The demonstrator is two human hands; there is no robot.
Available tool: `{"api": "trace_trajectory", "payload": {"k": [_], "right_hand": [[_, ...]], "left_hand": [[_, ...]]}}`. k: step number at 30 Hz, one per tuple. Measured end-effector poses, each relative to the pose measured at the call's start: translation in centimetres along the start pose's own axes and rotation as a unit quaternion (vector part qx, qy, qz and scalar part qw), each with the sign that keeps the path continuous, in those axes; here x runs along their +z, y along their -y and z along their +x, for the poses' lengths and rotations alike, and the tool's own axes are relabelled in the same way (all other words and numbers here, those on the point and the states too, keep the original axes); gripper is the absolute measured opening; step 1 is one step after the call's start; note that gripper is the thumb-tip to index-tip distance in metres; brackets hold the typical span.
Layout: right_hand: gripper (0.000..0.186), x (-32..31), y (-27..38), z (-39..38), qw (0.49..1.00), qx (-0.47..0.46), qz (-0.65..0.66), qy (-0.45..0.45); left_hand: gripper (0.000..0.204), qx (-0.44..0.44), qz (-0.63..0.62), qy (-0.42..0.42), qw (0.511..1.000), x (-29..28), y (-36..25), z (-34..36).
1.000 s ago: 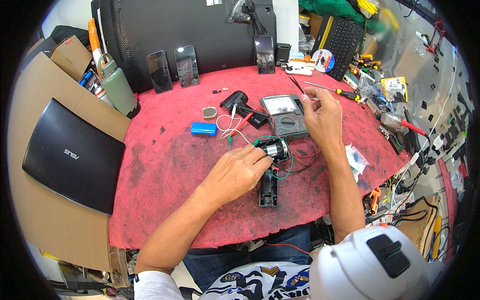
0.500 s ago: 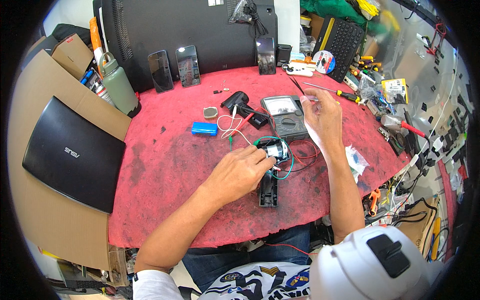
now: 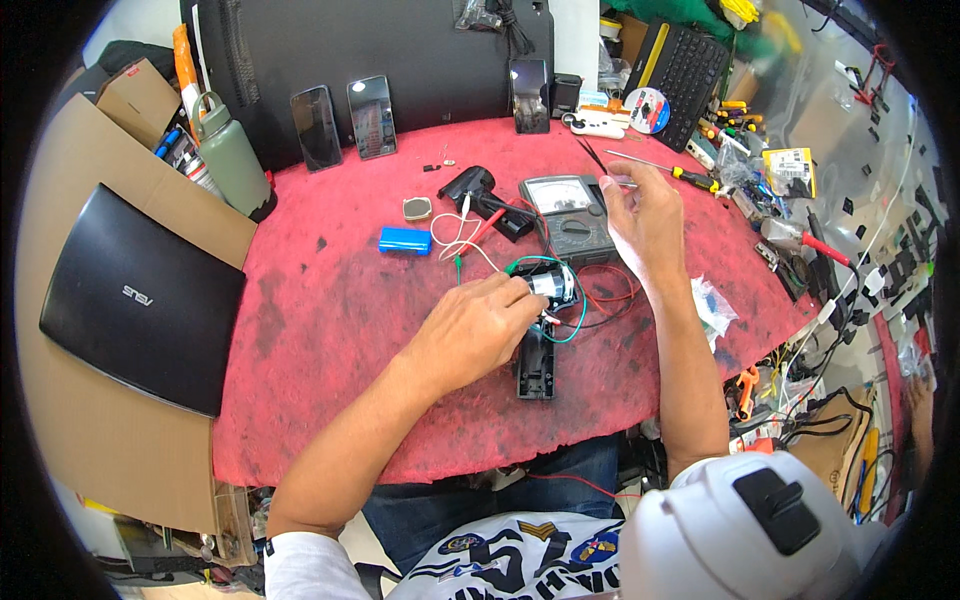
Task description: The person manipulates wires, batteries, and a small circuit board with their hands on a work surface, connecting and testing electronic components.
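My left hand (image 3: 475, 325) is closed on the near left side of an opened black device housing (image 3: 537, 370) with a silver cylindrical motor (image 3: 550, 288) in it. Its fingertips overlap the motor's edge, so the exact grip is partly hidden. Green, red and black wires loop around the motor. In my right hand (image 3: 645, 222) is a pair of dark tweezers (image 3: 592, 155), tips pointing up and to the left. That hand is raised over the right edge of an analog multimeter (image 3: 572, 232). Left of the meter lie a black housing part (image 3: 478, 192) and a red probe (image 3: 485, 232).
A blue battery pack (image 3: 405, 240) and a small square metal piece (image 3: 416, 208) lie on the red mat (image 3: 320, 330). A screwdriver (image 3: 690, 180) is at the right. Phones (image 3: 372, 117) lean at the back; a bottle (image 3: 232, 155) and black laptop (image 3: 145, 300) stand left.
The whole view has shifted slightly, with the mat a little higher in the picture. Both hands keep nearly the same places and grips.
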State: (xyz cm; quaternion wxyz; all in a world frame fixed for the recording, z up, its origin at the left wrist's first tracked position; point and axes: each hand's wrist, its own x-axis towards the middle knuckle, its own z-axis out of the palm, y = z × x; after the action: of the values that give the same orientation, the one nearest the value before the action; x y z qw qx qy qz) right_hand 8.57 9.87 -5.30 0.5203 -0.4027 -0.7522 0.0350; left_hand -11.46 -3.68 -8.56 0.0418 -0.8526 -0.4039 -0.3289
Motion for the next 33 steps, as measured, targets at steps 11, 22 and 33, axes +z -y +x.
{"api": "trace_trajectory", "payload": {"k": [11, 22, 33], "right_hand": [[0.021, 0.7, -2.5, -0.5, 0.993, -0.019, -0.085, 0.081], [0.022, 0.5, -1.6, -0.5, 0.991, 0.002, -0.094, 0.094], [0.024, 0.3, -1.1, -0.6, 0.990, 0.014, -0.092, 0.103]], "left_hand": [[0.016, 0.007, 0.001, 0.001, 1.000, 0.0, 0.0, -0.1], [0.013, 0.012, 0.001, -0.005, 1.000, -0.1, -0.1, 0.1], [0.014, 0.012, -0.003, 0.004, 1.000, 0.2, 0.2, 0.2]]}}
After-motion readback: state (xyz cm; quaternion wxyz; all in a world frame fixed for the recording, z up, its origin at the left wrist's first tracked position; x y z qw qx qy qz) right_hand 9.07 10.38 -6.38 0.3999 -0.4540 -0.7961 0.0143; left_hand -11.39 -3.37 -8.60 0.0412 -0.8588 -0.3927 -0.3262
